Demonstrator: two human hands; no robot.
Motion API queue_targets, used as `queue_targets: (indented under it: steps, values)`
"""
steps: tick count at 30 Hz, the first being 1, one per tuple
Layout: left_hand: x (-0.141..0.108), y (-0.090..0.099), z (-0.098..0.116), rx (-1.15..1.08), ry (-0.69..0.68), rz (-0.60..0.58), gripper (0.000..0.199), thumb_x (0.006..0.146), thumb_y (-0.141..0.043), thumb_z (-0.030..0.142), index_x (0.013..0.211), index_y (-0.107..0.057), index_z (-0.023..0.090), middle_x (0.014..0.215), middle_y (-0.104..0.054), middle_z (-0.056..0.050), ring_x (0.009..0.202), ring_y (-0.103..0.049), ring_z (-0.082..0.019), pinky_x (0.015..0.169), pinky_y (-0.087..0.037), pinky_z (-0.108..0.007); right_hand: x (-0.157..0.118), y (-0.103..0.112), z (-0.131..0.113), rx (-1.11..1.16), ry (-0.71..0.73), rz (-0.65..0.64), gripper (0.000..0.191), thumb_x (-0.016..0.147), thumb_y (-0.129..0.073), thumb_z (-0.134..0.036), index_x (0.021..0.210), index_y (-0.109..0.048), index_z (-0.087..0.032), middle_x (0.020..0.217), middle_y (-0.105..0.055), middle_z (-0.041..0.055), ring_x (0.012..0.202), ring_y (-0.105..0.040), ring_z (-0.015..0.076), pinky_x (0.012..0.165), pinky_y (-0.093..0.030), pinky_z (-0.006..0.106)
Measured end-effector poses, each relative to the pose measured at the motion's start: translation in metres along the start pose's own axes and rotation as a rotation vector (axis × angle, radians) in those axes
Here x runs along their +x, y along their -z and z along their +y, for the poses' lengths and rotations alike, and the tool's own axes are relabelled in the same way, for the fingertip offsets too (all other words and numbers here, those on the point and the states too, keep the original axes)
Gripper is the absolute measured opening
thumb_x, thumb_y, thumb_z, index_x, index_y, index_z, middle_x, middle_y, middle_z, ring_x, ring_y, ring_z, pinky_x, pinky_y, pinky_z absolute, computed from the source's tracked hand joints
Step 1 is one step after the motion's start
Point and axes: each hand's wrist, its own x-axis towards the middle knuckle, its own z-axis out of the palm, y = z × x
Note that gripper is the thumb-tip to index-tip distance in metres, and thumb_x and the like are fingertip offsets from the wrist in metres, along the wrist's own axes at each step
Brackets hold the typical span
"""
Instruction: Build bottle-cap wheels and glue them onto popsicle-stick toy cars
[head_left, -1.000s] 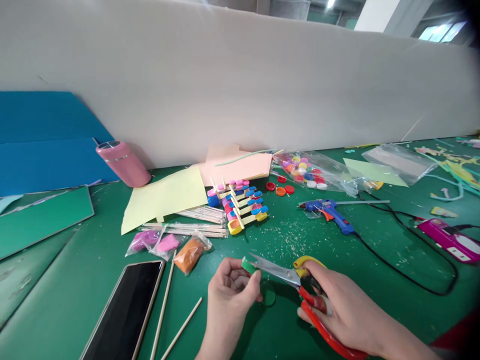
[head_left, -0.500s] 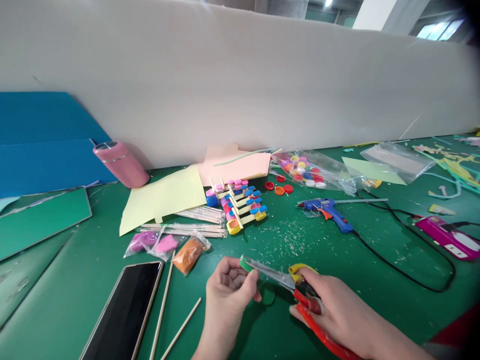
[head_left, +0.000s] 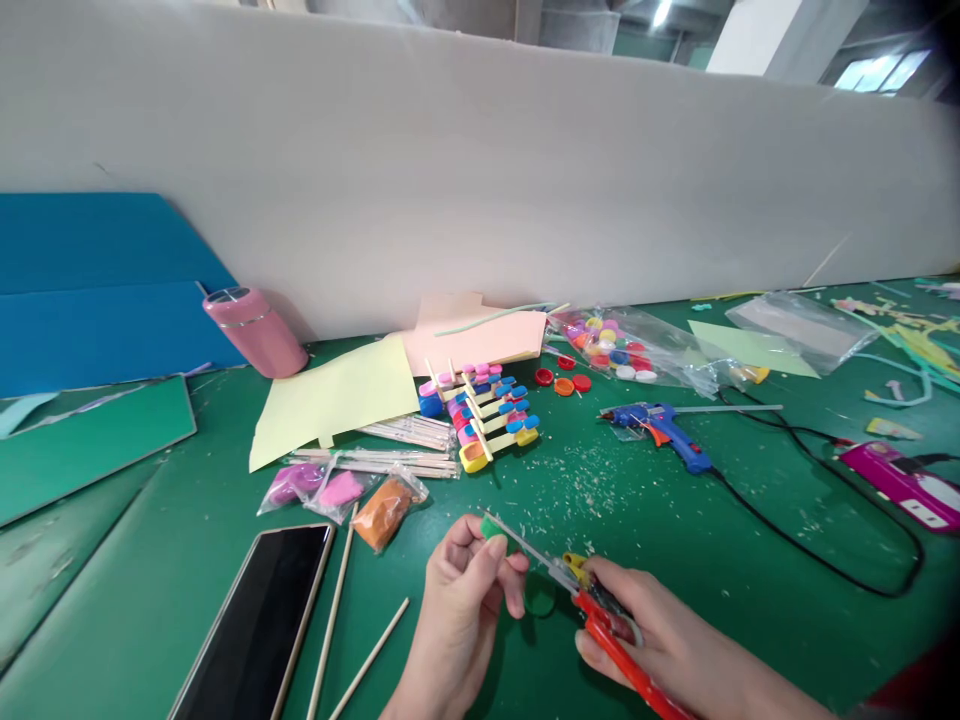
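Note:
My left hand pinches a small green piece between thumb and fingertips; its exact kind is unclear. A thin green loop shows just right of those fingers. My right hand is closed around scissors with red and yellow handles. Their blades point up and left, the tips lying against the green piece, and look nearly closed. Beyond both hands lies a small craft build of sticks with pink, blue and yellow parts.
A phone and loose wooden sticks lie at left, near bagged clay. Behind stand a pink bottle and paper sheets. At right are a corded blue glue gun and a bag of colourful caps.
The scissors have turned so their blades look narrower, edge-on, against the green piece. My left hand has shifted slightly right in view, as has the whole scene.

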Motion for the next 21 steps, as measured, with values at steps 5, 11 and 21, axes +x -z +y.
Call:
queue_targets:
  steps: [5, 11, 21]
  values:
    - [-0.002, -0.001, 0.001, -0.040, 0.011, -0.018, 0.019, 0.069, -0.067, 0.025, 0.071, -0.050, 0.017, 0.038, -0.056, 0.002, 0.046, -0.055, -0.009, 0.055, -0.039, -0.018, 0.001, -0.006, 0.002, 0.072, -0.050, 0.014, 0.021, 0.074, -0.053, -0.039, 0.073, -0.043, -0.021, 0.060, -0.036, -0.0057, 0.055, -0.037, 0.0097, 0.053, -0.038, 0.018]
    - [-0.003, -0.004, 0.005, 0.009, -0.029, -0.006, 0.021, 0.067, -0.068, 0.023, 0.070, -0.048, 0.017, 0.049, -0.064, 0.001, 0.038, -0.050, -0.005, 0.049, -0.038, -0.017, 0.002, -0.008, 0.006, 0.225, -0.021, -0.033, 0.025, 0.077, -0.054, -0.039, 0.072, -0.038, -0.021, 0.062, -0.030, -0.0072, 0.053, -0.029, 0.0072, 0.049, -0.032, 0.016]
    - [-0.004, -0.004, 0.001, 0.212, -0.136, 0.047, 0.024, 0.064, -0.069, 0.025, 0.067, -0.046, 0.017, 0.051, -0.061, 0.003, 0.034, -0.049, -0.005, 0.040, -0.036, -0.016, 0.009, 0.003, 0.013, 0.288, -0.046, 0.148, 0.034, 0.078, -0.048, -0.053, 0.080, -0.045, -0.020, 0.056, -0.039, -0.0066, 0.046, -0.037, 0.0074, 0.045, -0.035, 0.018]
